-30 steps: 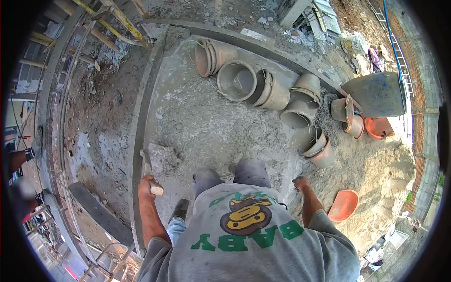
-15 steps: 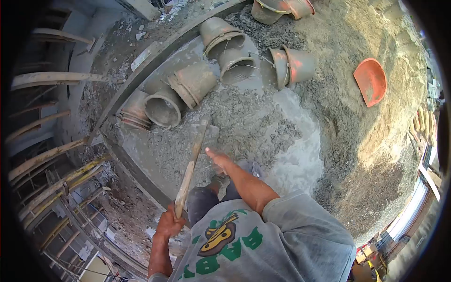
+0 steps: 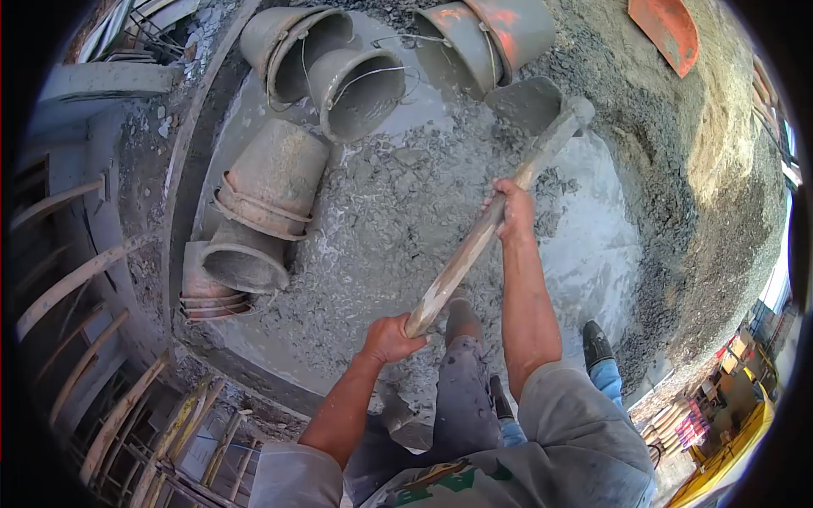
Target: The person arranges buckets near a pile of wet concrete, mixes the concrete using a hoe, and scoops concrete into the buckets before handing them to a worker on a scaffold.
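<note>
My left hand (image 3: 391, 339) is closed around the lower end of a wooden handle (image 3: 461, 258). Farther up the same handle, my right hand (image 3: 513, 209) grips it near the middle. A grey metal hoe blade (image 3: 527, 103) sits at the far end, beside wet grey concrete mix (image 3: 394, 207). Close to the blade lie tipped buckets with red-orange smears (image 3: 512, 38). My legs stand in the mix below the handle.
Other mortar-coated buckets (image 3: 275, 173) lie along the left edge. A concrete curb (image 3: 190, 140) borders the slab. A red scoop (image 3: 667, 34) rests on the sand and gravel (image 3: 720, 212) at right. Another person's boot (image 3: 596, 344) is right of my arm.
The blade has swung out toward the far buckets. My right hand, apart from the handle half a second ago, now grips it. The view has turned, and the buckets appear larger.
</note>
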{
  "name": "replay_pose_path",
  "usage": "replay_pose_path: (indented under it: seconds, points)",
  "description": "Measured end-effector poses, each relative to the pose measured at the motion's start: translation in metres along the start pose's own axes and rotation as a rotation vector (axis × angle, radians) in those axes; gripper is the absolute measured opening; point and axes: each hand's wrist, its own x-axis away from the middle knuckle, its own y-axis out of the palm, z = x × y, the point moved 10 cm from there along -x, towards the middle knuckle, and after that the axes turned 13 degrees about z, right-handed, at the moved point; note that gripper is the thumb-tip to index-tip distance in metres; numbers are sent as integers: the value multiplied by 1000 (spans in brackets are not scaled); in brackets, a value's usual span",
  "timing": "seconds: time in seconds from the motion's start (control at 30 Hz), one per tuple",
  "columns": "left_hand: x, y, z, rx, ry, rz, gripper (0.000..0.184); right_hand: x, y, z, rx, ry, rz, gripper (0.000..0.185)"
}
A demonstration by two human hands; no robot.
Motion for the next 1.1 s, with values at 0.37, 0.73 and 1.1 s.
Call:
replay_pose_path:
  seconds: [0.37, 0.73, 1.1]
  points:
    - [44, 22, -109, -159, 10, 190, 36, -19, 9, 154, 207, 7, -42, 24]
    - [328, 37, -266, 407, -550, 80, 46, 181, -36, 400, 1003, -140, -47, 38]
    - [289, 50, -138, -86, -280, -202, 51, 197, -205, 216, 115, 216, 167, 17]
